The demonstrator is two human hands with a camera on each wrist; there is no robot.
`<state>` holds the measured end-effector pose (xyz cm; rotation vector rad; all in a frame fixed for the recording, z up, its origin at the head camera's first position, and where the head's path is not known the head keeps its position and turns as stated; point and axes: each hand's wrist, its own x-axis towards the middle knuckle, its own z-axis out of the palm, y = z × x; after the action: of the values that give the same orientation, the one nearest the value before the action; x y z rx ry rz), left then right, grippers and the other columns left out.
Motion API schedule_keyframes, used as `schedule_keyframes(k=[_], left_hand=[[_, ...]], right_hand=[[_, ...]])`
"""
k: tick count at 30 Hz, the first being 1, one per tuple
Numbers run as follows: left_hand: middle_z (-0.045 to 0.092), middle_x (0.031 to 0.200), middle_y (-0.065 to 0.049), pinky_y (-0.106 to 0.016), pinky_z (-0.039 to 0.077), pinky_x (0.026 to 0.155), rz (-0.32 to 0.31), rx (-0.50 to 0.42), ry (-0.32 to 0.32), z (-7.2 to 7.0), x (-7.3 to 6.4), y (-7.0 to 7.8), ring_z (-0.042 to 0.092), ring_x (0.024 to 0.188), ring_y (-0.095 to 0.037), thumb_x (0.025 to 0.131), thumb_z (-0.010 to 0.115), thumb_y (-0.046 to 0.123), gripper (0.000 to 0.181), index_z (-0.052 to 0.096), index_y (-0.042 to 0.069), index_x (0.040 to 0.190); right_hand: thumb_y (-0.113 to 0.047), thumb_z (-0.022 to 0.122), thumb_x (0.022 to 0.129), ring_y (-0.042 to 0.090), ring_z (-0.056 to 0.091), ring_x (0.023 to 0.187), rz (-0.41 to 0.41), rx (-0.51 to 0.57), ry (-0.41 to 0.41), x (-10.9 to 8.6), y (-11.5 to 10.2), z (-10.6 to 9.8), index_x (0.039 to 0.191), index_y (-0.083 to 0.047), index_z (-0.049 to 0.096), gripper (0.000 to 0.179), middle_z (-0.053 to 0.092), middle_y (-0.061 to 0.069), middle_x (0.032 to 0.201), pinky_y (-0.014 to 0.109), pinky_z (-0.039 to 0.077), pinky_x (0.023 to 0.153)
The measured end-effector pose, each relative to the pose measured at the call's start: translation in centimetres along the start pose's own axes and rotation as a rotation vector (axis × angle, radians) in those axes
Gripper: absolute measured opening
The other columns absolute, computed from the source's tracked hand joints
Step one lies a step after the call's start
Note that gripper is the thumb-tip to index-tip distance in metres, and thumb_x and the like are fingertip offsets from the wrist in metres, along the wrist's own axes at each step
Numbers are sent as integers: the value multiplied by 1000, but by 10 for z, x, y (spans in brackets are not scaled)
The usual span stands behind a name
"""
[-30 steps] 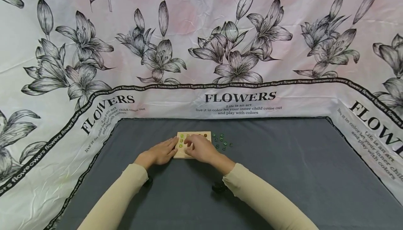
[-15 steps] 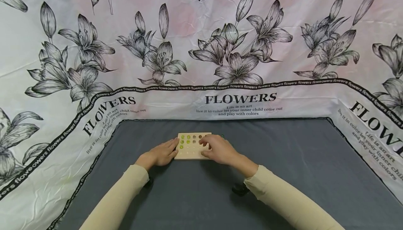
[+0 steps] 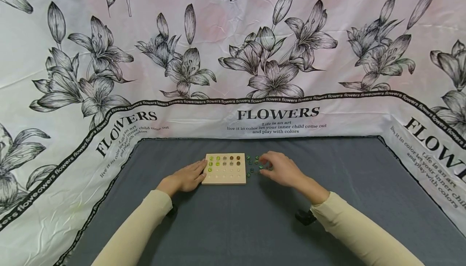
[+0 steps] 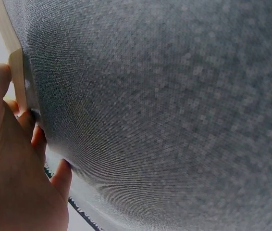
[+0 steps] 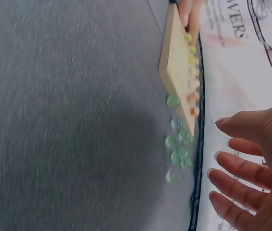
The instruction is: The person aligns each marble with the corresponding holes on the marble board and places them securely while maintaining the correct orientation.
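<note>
A pale wooden board (image 3: 223,180) with rows of small hollows lies on the grey cloth. Yellow-green marbles (image 3: 217,164) sit in its left hollows, clear greyish ones (image 3: 224,163) in the middle and brown ones (image 3: 238,163) at the upper right. My left hand (image 3: 186,176) rests against the board's left edge, fingers extended; in the left wrist view the fingers (image 4: 39,142) lie beside the wood. To the board's right, several loose green marbles (image 3: 252,170) are scattered. Above them hovers my right hand (image 3: 283,169), its fingers spread apart and holding nothing in the right wrist view.
Grey cloth (image 3: 218,225) covers the table around the board. Behind it rises a white and pink sheet (image 3: 204,116) printed with lilies and lettering. A dark wrist device (image 3: 305,217) hangs under the right forearm.
My right hand has moved rightward from over the board to the loose green marbles, uncovering the board's middle and right hollows. My left hand has stayed at the board's left edge.
</note>
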<state>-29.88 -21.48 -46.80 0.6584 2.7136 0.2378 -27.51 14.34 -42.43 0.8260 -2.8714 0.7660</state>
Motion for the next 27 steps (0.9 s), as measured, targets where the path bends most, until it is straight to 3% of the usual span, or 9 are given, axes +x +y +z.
schedule_keyframes(k=[13,27], left_hand=[[10,172,-11,-48,16,127,1,24,-1,0,-1,0,11,158,-29,114,27,40,62,10,10,166],[12,172,-10,-49,18,126,3,26,26,5,1,-3,13,158,-29,114,29,40,62,12,11,166]], right_hand=[[-5,77,91,27,67,90,8,103,-44,0,45,6,119,6,69,31,69,19,111,40,57,76],[-9,78,90,19,67,82,88,198,-60,10,67,18,109,3,73,24,72,9,93,34,56,70]])
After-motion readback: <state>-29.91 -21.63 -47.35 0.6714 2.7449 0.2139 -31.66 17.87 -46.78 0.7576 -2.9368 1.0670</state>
